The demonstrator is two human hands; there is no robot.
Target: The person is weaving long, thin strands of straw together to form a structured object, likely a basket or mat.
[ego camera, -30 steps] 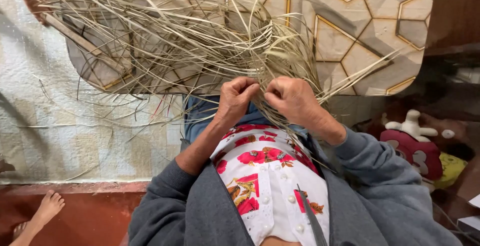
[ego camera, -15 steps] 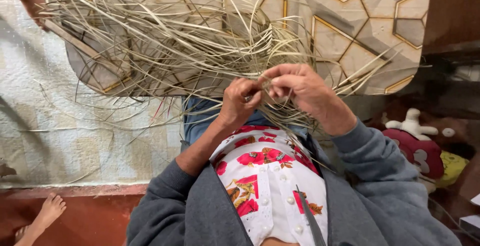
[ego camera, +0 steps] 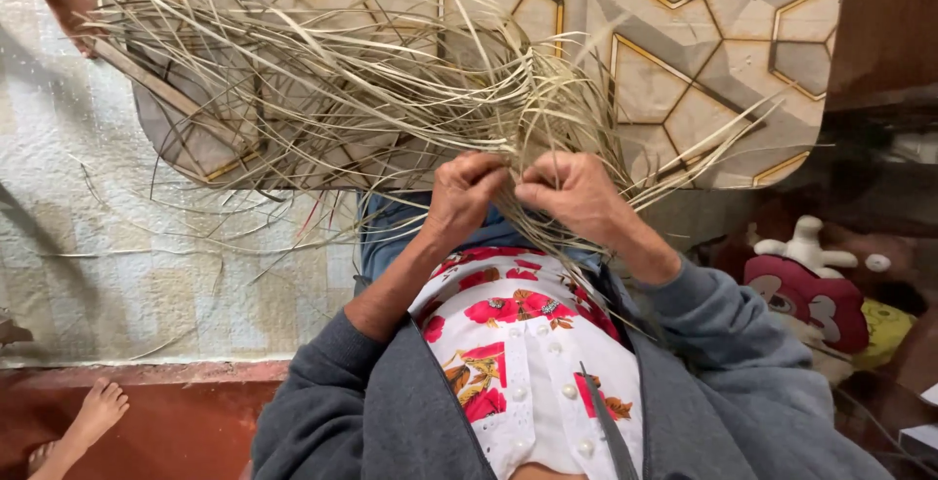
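Left hand (ego camera: 467, 192) and right hand (ego camera: 572, 192) side by side, fingers pinched shut on dry straw strands (ego camera: 391, 99) — fingertips buried, table (ego camera: 684, 69) edge covered

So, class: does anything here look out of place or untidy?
Yes. Loose straw strands lie scattered on the pale floor mat, off the table, while both hands grip the main bundle.

Dry strips (ego camera: 371, 99) lie on the table (ego camera: 684, 40); toys (ego camera: 821, 284) sit right of it, a foot (ego camera: 93, 412) to its near left.
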